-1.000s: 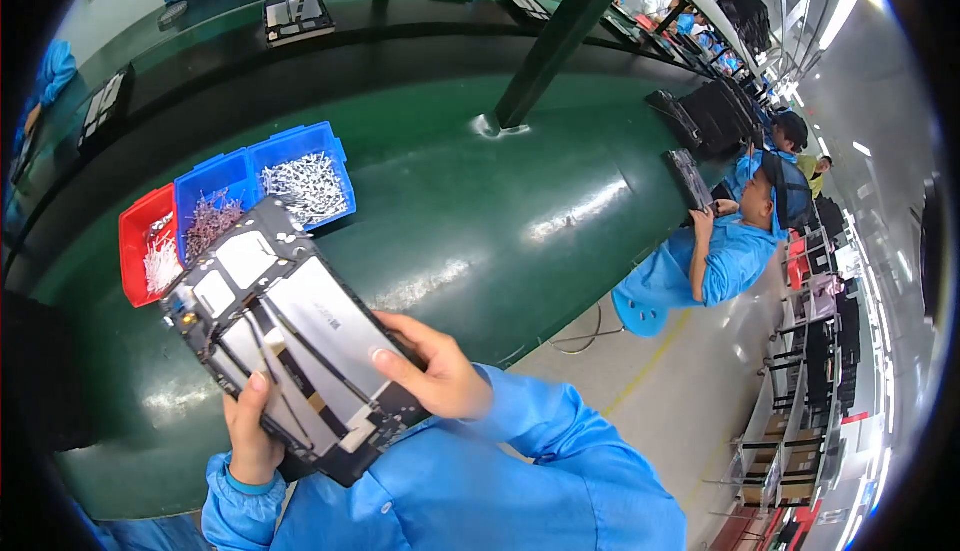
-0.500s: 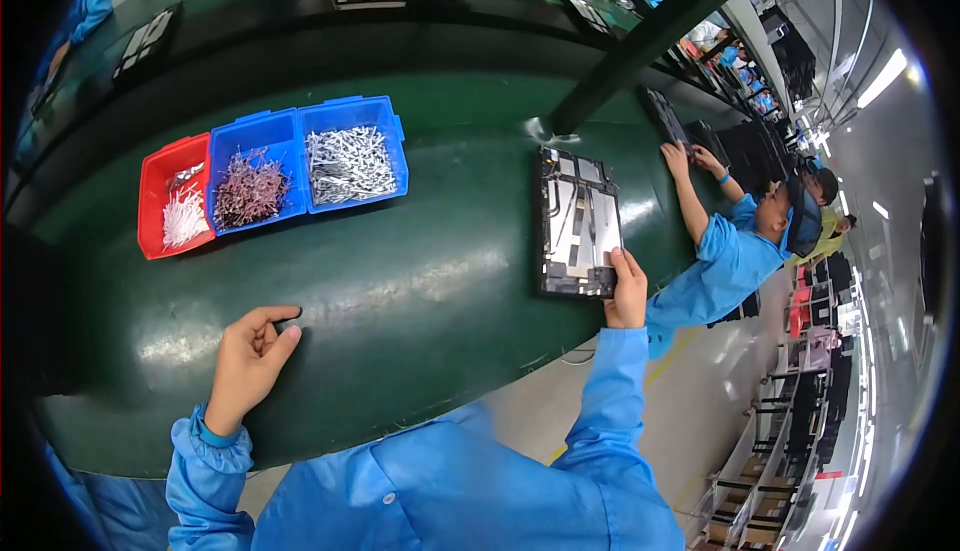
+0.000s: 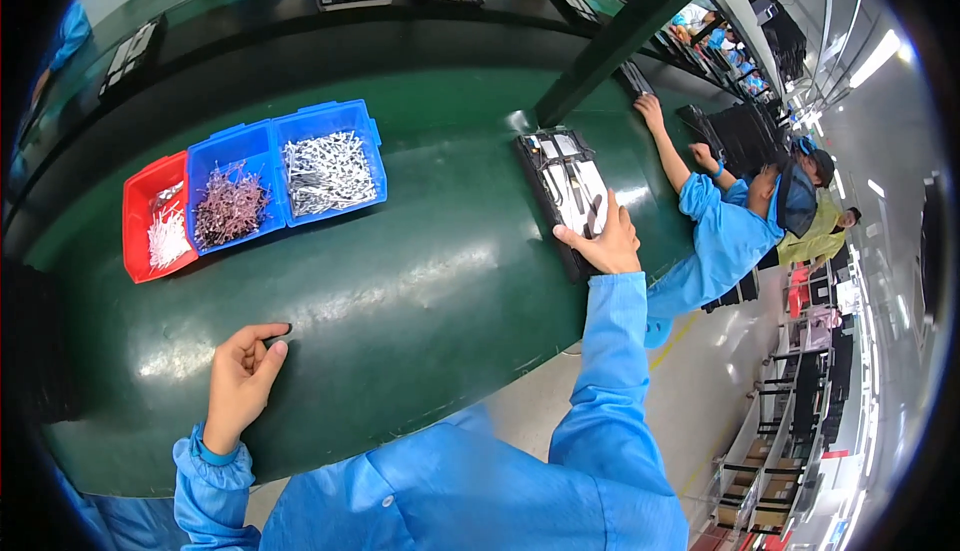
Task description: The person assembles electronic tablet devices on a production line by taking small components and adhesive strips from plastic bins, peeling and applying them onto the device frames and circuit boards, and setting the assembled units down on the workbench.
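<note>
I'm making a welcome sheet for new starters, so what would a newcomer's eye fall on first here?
Probably the bright red bin and two blue bins, side by side at upper left on the green bench, holding small loose pieces. Next, the opened flat device right of centre, with the right hand at its near end. The dark green post slants up just beyond it.
</note>
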A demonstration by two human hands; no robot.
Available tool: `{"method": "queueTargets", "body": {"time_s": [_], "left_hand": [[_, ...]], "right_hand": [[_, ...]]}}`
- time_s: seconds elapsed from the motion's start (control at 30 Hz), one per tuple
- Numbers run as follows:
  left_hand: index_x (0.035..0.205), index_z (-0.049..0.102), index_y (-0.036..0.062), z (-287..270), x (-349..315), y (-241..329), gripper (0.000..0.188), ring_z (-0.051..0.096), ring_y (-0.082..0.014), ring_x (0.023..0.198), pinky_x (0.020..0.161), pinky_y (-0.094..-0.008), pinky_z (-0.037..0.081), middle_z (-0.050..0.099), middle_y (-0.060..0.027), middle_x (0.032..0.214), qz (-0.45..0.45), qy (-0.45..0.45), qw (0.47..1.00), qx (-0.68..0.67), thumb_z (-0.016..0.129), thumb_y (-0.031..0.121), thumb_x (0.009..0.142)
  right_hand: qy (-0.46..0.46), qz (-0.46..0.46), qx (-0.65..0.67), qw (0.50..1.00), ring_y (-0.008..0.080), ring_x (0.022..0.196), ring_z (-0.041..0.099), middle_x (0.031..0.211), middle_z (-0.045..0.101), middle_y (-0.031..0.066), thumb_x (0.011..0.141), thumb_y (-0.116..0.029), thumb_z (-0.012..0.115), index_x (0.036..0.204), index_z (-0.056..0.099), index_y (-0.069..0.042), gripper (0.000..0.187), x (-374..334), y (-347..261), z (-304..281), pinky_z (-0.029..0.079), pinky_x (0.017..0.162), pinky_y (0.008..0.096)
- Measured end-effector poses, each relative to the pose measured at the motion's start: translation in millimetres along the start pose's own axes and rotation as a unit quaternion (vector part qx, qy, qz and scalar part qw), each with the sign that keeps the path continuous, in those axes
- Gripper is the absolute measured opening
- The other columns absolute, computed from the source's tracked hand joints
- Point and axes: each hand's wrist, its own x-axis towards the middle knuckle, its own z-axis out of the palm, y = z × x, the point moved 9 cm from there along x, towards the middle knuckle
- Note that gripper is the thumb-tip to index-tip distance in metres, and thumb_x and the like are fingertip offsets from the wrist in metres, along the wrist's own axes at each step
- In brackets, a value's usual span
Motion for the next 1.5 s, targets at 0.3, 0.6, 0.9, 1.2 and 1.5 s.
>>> {"method": "queueTargets", "body": {"time_s": [0.3, 0.6, 0.9, 1.2, 1.5], "left_hand": [[0.119, 0.071, -0.0017, -11, -4, -4, 0.022, 0.030, -0.0002, 0.059, 0.053, -0.0225, 0.024, 0.034, 0.0110, 0.067, -0.010, 0.007, 1.000, 0.010, 0.068, 0.006, 0.099], [0.114, 0.072, 0.0030, -15, 10, 57, 0.025, 0.059, -0.0248, 0.056, 0.054, -0.0406, 0.046, 0.058, -0.0096, 0.064, 0.165, 0.020, 0.961, 0.220, 0.071, 0.016, 0.093], [0.099, 0.074, 0.0104, -68, 24, 106, 0.012, 0.067, -0.0259, 0.075, 0.061, -0.0397, 0.053, 0.062, -0.0057, 0.084, 0.335, 0.292, 0.791, 0.421, 0.076, 0.010, 0.087], [0.093, 0.073, 0.0084, -54, 45, 107, 0.007, 0.068, -0.0243, 0.085, 0.065, -0.0395, 0.056, 0.061, -0.0049, 0.090, 0.333, 0.289, 0.742, 0.505, 0.075, 0.011, 0.086], [0.094, 0.076, 0.0063, -75, 47, 111, 0.009, 0.064, -0.0222, 0.067, 0.059, -0.0353, 0.052, 0.060, -0.0057, 0.080, 0.305, 0.349, 0.802, 0.376, 0.075, 0.008, 0.086]], "right_hand": [[-0.043, -0.042, -0.072, 0.996, 0.0435, 0.133, 0.049, 0.144, 0.049, 0.0253, 0.051, -0.064, 0.091, 0.162, 0.030, -0.009, 0.138, -5, -27, 5, 0.037, 0.112, 0.0543], [0.012, -0.080, -0.073, 0.994, 0.0410, 0.129, 0.055, 0.143, 0.053, 0.0227, 0.061, -0.045, 0.093, 0.157, 0.038, -0.007, 0.118, -9, -2, -14, 0.046, 0.107, 0.0495], [0.121, -0.228, 0.083, 0.963, 0.0314, 0.122, 0.059, 0.134, 0.061, 0.0183, 0.076, -0.033, 0.090, 0.143, 0.055, -0.005, 0.081, -74, -122, -7, 0.046, 0.103, 0.0425], [-0.079, -0.240, 0.194, 0.948, 0.0113, 0.055, 0.059, 0.061, 0.062, 0.0034, 0.089, -0.016, 0.080, 0.106, 0.073, -0.005, 0.022, -110, -199, 64, 0.045, 0.055, 0.0286], [-0.065, -0.244, 0.247, 0.935, 0.0118, 0.055, 0.056, 0.061, 0.059, 0.0020, 0.089, -0.014, 0.079, 0.104, 0.073, -0.005, 0.019, -112, -187, 69, 0.045, 0.056, 0.0284]]}}
